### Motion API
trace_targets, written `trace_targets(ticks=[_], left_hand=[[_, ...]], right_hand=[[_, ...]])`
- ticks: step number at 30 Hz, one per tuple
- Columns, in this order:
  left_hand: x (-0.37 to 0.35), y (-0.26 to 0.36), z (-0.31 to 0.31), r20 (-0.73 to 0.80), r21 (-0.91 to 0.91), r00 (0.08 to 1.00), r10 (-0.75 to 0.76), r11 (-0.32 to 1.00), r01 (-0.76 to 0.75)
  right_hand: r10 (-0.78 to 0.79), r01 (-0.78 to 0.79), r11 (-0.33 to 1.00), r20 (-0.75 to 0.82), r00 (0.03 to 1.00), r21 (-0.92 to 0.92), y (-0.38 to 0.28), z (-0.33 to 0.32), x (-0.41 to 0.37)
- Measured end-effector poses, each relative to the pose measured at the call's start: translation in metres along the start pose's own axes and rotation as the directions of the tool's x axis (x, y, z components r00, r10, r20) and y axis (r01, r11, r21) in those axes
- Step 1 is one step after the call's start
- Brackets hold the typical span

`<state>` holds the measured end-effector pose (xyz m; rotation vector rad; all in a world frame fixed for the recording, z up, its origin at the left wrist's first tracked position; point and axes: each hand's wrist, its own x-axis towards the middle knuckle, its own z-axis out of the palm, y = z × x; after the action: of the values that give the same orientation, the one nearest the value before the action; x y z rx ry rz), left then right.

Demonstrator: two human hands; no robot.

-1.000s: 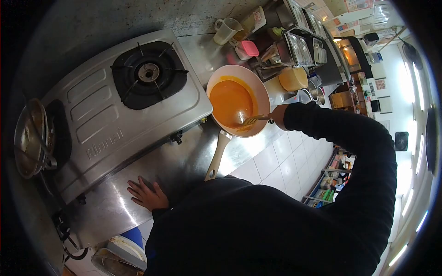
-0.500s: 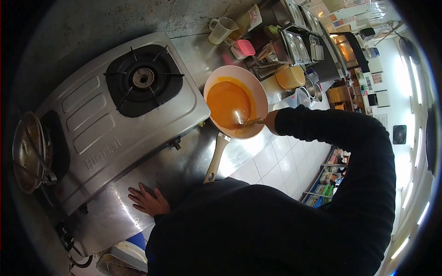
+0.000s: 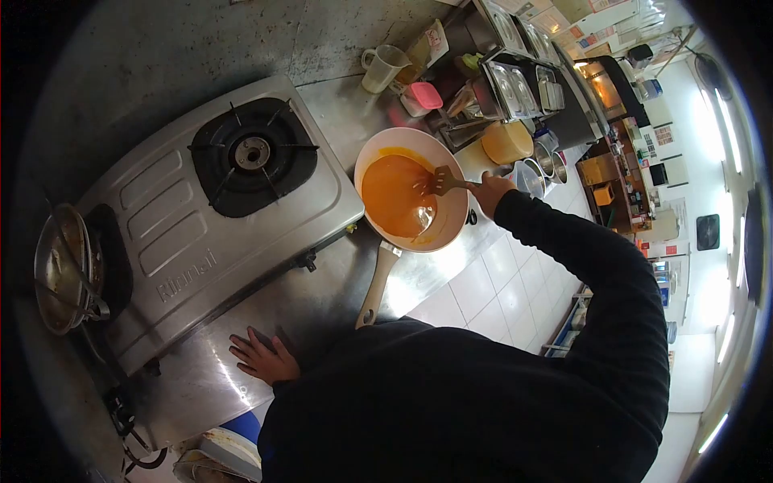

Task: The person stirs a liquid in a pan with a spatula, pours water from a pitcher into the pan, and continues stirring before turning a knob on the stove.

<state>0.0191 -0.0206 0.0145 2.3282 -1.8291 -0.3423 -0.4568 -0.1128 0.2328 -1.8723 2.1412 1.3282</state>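
Observation:
My right hand [image 3: 492, 191] grips the handle of a tan slotted spatula [image 3: 445, 181]. The spatula's head touches the orange sauce [image 3: 394, 193] near the side of a pale frying pan [image 3: 374, 145]. This pan rests on the steel counter [image 3: 310, 302] beside the gas stove, its beige handle [image 3: 377, 290] pointing towards my body. With fingers spread, my left hand [image 3: 264, 357] lies flat on the counter in front of the stove and holds nothing.
A two-burner stove [image 3: 165, 233] has one bare burner [image 3: 251, 153]; a metal pan [image 3: 60, 270] sits on the other. Behind the frying pan stand a measuring jug [image 3: 385, 68], a pink-lidded tub [image 3: 423, 98], a yellowish container [image 3: 507, 142] and metal bowls [image 3: 551, 165].
My right hand has swept the spatula from the pan's near side towards its right side, lifting the head more into view. My left hand stays put on the counter; the view has shifted slightly.

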Motion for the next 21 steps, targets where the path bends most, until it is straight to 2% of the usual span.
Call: trace_targets(ticks=[1,4,8,13,18,21], left_hand=[[0.0,0.001,0.0,0.0,0.002,1.0,0.001,1.0,-0.001],[-0.001,0.002,-0.003,-0.004,-0.001,1.0,0.004,1.0,-0.004],[-0.004,0.001,0.0,-0.029,-0.022,1.0,0.001,1.0,-0.001],[-0.005,-0.011,0.011,-0.039,-0.08,0.999,0.022,0.996,-0.025],[-0.014,-0.022,0.013,-0.064,-0.204,0.997,0.048,0.977,-0.06],[-0.022,0.01,-0.005,-0.084,-0.251,0.98,0.183,0.948,-0.198]], right_hand=[[0.004,-0.003,1.0,-0.052,0.999,0.011,0.007,0.003,0.002],[-0.018,-0.01,0.991,-0.199,0.98,-0.136,0.026,0.027,0.023],[-0.003,-0.023,0.998,-0.375,0.927,-0.065,0.047,0.037,0.049],[-0.107,0.077,0.994,-0.503,0.857,-0.08,0.073,0.028,0.091],[-0.269,0.183,0.962,-0.623,0.735,-0.2,0.084,0.002,0.128],[-0.383,0.241,0.924,-0.704,0.599,-0.297,0.088,-0.003,0.172]])
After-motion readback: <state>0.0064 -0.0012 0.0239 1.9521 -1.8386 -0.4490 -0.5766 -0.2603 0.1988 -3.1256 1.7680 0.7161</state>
